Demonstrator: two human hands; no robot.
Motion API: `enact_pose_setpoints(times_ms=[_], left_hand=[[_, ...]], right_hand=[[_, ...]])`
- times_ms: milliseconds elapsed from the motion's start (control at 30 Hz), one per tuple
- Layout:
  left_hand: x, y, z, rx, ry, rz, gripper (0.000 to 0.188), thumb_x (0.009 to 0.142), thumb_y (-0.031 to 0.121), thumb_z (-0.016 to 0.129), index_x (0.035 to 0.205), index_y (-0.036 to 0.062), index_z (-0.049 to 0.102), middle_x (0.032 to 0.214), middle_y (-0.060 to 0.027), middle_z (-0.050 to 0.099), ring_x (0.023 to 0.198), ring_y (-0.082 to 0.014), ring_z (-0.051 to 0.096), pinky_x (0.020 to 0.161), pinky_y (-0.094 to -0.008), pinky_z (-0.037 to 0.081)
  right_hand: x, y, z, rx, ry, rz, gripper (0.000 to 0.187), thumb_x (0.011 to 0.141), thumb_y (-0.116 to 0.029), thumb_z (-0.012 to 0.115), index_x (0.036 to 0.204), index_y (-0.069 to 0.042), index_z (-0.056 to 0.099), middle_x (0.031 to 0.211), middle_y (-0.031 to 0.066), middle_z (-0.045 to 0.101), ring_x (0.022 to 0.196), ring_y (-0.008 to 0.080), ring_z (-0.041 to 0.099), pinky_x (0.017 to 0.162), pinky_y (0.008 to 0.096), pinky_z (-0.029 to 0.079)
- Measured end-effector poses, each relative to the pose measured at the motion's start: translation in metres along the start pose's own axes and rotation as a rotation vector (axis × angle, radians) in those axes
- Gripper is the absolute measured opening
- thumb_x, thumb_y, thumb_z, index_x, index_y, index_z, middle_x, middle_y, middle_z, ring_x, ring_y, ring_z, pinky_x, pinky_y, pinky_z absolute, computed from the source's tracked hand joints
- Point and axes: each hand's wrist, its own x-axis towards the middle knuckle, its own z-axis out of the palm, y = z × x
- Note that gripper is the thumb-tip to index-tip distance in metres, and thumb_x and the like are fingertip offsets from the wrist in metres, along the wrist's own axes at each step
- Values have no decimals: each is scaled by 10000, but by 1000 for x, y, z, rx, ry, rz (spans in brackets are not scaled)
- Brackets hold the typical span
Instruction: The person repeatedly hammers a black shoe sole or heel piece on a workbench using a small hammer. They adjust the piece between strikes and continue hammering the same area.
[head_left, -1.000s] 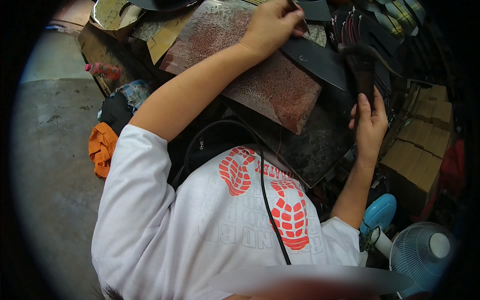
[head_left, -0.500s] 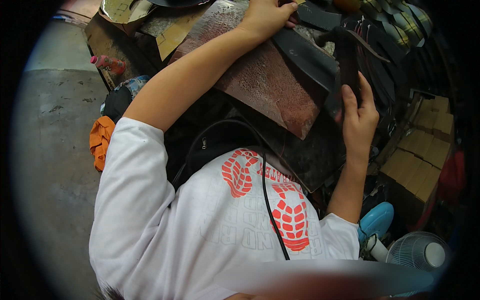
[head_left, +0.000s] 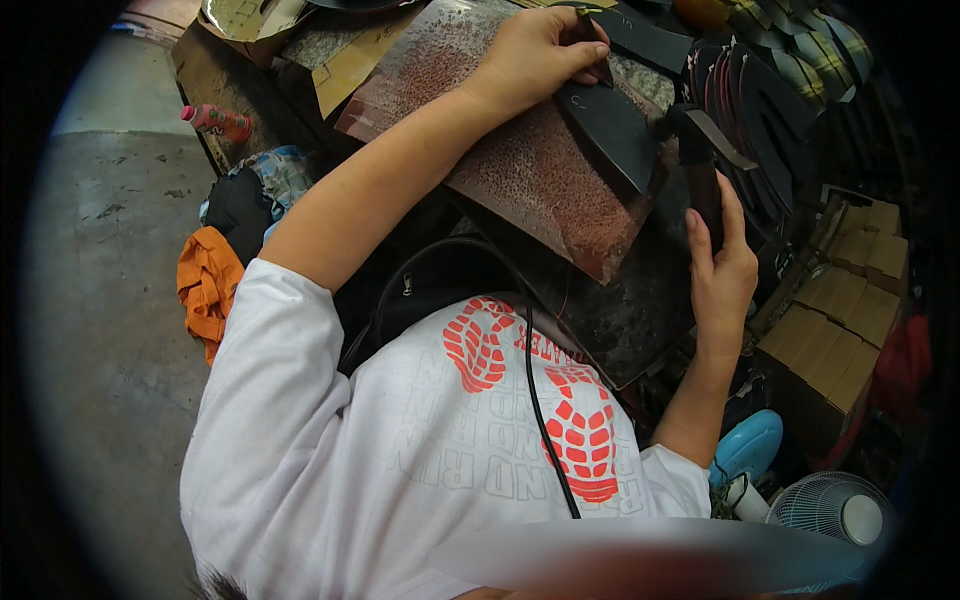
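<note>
My left hand (head_left: pixel 535 62) is closed in a pinch at the upper middle, gripping the raised, pointed end of a dark piece of sheet material. Below the fingers, a flat black sheet piece (head_left: pixel 608 135) with a small pale mark lies on the worn reddish-brown board (head_left: pixel 540 200). Whether the pinched end belongs to this same piece I cannot tell. To the right, my right hand (head_left: pixel 722 255) is wrapped round the dark handle of a hammer (head_left: pixel 703 190). Its head is up, near the board's right corner and apart from the black piece.
Stacked dark cut pieces (head_left: pixel 755 130) lie at the right, with plaid pieces (head_left: pixel 800 60) behind. Brown boxes (head_left: pixel 835 310), a blue round object (head_left: pixel 748 445) and a fan (head_left: pixel 830 510) are lower right. A pink bottle (head_left: pixel 218 123) and orange cloth (head_left: pixel 208 285) are left.
The hammer and my right hand have moved down and slightly right. My left hand has come a little nearer, and a pointed dark end now stands up in its fingers.
</note>
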Motion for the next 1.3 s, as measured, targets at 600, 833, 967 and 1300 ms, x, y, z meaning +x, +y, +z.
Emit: enact_pose_setpoints(times_ms=[600, 833, 967, 1300], left_hand=[[-9, 14, 10, 258, 84, 84, 117, 961, 89, 640, 966, -28, 642, 796, -62, 693, 674, -113, 665, 627, -264, 546], [-6, 8, 8, 225, 103, 53, 142, 970, 104, 633, 931, -32, 623, 800, -75, 694, 685, -123, 681, 620, -268, 555], [-9, 12, 9, 483, 77, 345, 118, 948, 115, 635, 948, -3, 645, 812, -99, 694, 716, -189, 687, 647, -293, 561], [-12, 1, 29, 760, 178, 776, 139, 842, 89, 661, 972, 45, 681, 841, -146, 700, 804, -330, 701, 726, -410, 564]], right_hand=[[6, -53, -101, 452, 480, -528, 498, 992, -475, 589, 973, 23, 588, 809, 127, 605, 568, 155, 540, 479, 218, 413], [-5, -49, -111, 380, 639, -572, 507, 962, -467, 622, 999, 36, 571, 771, 176, 583, 580, 214, 542, 482, 286, 431], [-6, -52, -112, 400, 622, -579, 532, 945, -477, 652, 980, 49, 577, 771, 190, 582, 595, 231, 552, 497, 291, 440], [11, -18, -16, 195, 120, -88, 514, 987, -262, 659, 1481, -270, 518, 1034, 119, 757, 723, 83, 667, 644, 291, 500]])
